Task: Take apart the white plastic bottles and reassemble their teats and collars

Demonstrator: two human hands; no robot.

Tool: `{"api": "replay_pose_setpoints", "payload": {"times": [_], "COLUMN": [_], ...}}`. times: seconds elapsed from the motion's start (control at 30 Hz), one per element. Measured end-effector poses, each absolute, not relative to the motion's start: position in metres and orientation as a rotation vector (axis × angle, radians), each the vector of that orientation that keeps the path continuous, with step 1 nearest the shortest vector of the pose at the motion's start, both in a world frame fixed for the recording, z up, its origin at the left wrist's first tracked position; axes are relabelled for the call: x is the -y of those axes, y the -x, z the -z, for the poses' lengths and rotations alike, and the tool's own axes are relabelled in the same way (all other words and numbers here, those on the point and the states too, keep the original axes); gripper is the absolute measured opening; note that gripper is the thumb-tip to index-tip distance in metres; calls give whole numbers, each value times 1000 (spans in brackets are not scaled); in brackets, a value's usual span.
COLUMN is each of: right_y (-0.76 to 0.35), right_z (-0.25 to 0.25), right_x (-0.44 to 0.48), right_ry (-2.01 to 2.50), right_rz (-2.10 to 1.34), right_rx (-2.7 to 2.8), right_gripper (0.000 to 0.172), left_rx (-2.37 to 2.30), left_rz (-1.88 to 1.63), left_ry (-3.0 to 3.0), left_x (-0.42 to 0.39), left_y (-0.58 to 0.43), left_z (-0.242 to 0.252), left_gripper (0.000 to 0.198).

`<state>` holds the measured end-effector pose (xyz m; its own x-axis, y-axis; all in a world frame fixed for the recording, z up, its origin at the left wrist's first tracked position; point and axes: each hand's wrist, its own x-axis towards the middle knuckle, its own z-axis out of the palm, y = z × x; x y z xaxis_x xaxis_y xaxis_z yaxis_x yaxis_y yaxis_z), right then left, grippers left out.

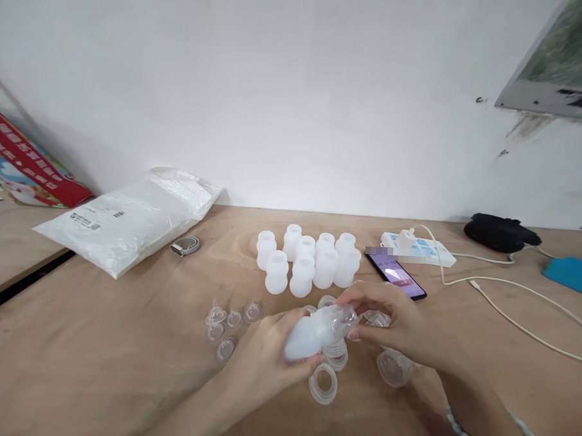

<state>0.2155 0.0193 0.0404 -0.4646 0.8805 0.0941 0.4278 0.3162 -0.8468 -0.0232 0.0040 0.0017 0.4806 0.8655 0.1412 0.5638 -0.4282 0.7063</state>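
Observation:
My left hand (260, 364) grips a white silicone bulb-shaped piece (305, 339) by its rounded base. My right hand (397, 322) pinches a clear plastic cap (337, 319) at the bulb's neck end, fingers closed on it. Both hands hover low over the wooden table (122, 339). Around them lie clear rings (323, 383) and a clear cup (394, 367). Several small clear valves (226, 324) lie to the left. Several finished white bulbs (308, 260) stand in rows behind the hands.
A phone (395, 275) lies right of the bulbs, with a white power strip (417, 248) and cable (509, 311) behind. A plastic bag (131, 217) and a grey band (185, 245) lie at left. A black object (500, 231) and blue item (573, 274) sit far right.

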Motion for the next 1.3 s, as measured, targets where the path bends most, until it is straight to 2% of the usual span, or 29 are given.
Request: {"api": "replay_pose_setpoints", "payload": {"times": [0.07,0.37,0.47,0.57,0.63,0.73,0.87,1.07,1.2,1.3], "right_y": [-214,-206,-210,-219,-224,-229,-226,-222,-224,-225], "right_z": [-38,-36,-38,-39,-38,-35,-30,-26,-24,-25], "right_x": [-20,-21,-22,-26,-30,-36,-41,-41,-41,-41], "right_ry": [1112,1020,1027,935,889,904,967,1059,1081,1072], "right_rz": [-1074,-1027,-1071,-1140,-1124,-1077,-1068,-1017,-979,-981], "right_rx": [1995,1952,1908,1768,1677,1631,1641,1661,1698,1679], "right_gripper": [29,28,37,48,42,31,28,30,30,29], "left_rx": [-1148,-1118,-1046,-1023,-1048,-1212,-1480,-1510,-1502,-1577], "left_rz": [-673,-701,-727,-916,-1093,-1323,-1272,-1248,-1198,-1224], "left_ry": [-2141,-2157,-1995,-1684,-1558,-1604,-1598,-1593,-1636,-1659], "left_x": [-4,-4,-6,-21,-39,-70,-100,-118,-118,-112], "left_y": [24,25,27,44,64,99,125,127,132,140], "left_z": [-3,-6,-14,-22,-26,-25,-6,34,32,14], "left_gripper": [25,35,35,48,57,49,52,58,60,70]}}
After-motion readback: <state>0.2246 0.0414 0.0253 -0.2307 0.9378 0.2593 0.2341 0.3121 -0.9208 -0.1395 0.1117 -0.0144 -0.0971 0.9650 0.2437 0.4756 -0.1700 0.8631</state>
